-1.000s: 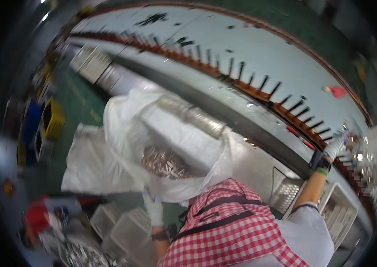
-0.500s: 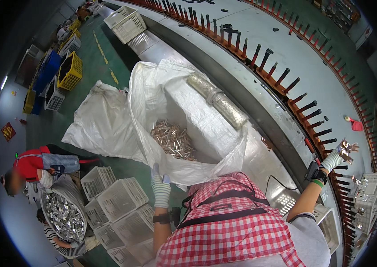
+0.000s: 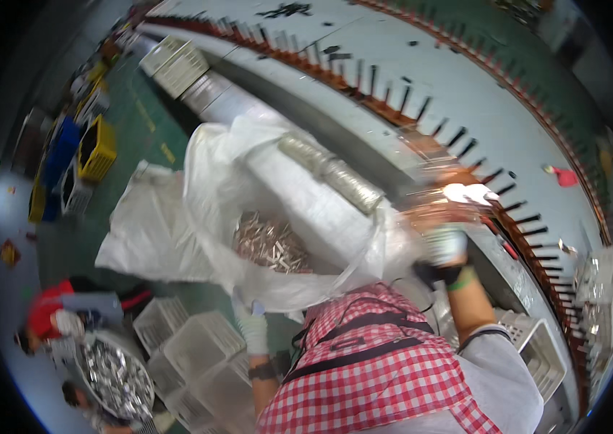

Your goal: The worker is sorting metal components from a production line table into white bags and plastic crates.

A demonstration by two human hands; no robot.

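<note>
While the left hand (image 3: 252, 323), gloved in white, grips the near rim of the big clear plastic bag (image 3: 212, 195), the right hand (image 3: 445, 242) is raised over the edge of the long pale conveyor table (image 3: 429, 87), blurred, closed around a bunch of small coppery metal parts (image 3: 440, 202). More such parts (image 3: 271, 242) lie heaped inside the bag, beside the table's near edge. White crates (image 3: 198, 347) stand on the green floor (image 3: 129, 123) below the bag

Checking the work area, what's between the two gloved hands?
In the head view, the white plastic bag's rim and the pile of metal parts inside lie between left hand and right hand.
</note>
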